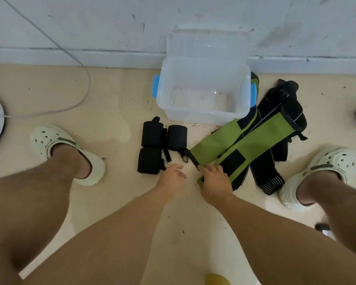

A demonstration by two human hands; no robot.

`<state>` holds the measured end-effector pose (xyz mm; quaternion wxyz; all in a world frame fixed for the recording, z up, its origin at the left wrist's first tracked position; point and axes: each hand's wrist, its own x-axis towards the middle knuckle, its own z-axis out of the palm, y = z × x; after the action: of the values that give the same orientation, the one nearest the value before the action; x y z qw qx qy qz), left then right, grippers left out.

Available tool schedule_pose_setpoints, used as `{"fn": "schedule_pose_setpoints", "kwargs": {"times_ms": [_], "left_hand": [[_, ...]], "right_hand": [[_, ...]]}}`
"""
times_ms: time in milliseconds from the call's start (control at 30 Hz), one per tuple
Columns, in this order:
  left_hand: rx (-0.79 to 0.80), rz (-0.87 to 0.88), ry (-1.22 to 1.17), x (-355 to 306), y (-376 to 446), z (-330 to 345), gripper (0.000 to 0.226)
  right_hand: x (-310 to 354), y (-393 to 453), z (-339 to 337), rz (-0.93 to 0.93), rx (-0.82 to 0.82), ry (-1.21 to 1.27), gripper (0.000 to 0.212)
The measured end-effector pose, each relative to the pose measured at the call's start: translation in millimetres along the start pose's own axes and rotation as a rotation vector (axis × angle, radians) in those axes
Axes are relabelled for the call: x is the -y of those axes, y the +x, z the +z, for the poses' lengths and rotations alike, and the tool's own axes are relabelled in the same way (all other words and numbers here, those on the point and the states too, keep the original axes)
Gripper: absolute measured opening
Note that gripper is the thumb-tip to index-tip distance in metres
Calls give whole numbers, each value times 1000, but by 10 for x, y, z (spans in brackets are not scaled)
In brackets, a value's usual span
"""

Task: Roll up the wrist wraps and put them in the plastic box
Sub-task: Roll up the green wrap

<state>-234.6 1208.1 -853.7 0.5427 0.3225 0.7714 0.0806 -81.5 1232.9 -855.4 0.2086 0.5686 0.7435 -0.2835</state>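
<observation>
The near end of a green wrist wrap (249, 145), laid flat on the floor (115, 112), is pinched by the right hand (215, 183). The left hand (171, 177) is held beside it, fingers loosely curled, empty. Three rolled black wraps (152, 134) are seen just before the clear plastic box (203, 112), which is set against the wall (111, 23).

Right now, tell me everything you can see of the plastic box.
The plastic box is clear, see-through plastic with rounded corners and blue latches on both short sides. It stands upright and open on the floor against the white wall, nothing inside. Its clear lid leans up behind it. A green wrap lies against its right front corner.
</observation>
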Motion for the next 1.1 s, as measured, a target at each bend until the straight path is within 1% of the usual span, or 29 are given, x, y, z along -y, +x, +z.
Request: {"fn": "schedule_pose_setpoints", "kwargs": {"times_ms": [67,133,167,200,233,267,333,367,433,500,700,800,833,867,967,1033,1100], "left_hand": [[19,-28,-29,-27,27,50,47],[35,-87,-146,-94,69,105,50],[41,-137,-264,-151,83,139,44],[57,-221,-404,-229,103,177,31],[63,-289,-542,-315,114,212,20],[36,-351,-624,-382,145,246,15],[-18,-416,-688,-476,205,333,5],[-16,-437,-741,-541,196,361,7],[-13,-468,-800,-609,267,464,18],[-16,-475,-811,-643,309,532,22],[-60,-475,-778,-677,391,593,22],[-114,-450,-730,-727,398,618,37],[-120,-428,-713,-749,404,628,36],[-124,-403,-700,-770,414,636,32],[-162,-333,-642,-847,440,636,13],[-219,-282,-552,-875,446,623,14],[-259,-197,-411,-929,396,598,16]], "right_hand": [[-60,-25,31,-41,-19,-110,78],[-99,-55,49,-106,-37,-263,66],[-110,-76,55,-128,-30,-324,60],[-120,-99,71,-136,-18,-366,55],[-131,-118,91,-134,-7,-392,52],[-145,-138,115,-131,-3,-408,50],[-176,-161,153,-131,-16,-412,49],[-189,-164,162,-130,-28,-396,48],[-214,-160,167,-134,-51,-359,49],[-235,-149,165,-136,-62,-328,50],[-300,-155,160,-140,-99,-198,48],[-340,-170,185,-153,-123,-151,45],[-361,-172,201,-162,-130,-130,45],[-386,-179,220,-169,-136,-109,45],[-488,-214,263,-204,-180,-92,36],[-580,-246,270,-214,-257,-126,30],[-684,-270,218,-208,-346,-149,32]]}}
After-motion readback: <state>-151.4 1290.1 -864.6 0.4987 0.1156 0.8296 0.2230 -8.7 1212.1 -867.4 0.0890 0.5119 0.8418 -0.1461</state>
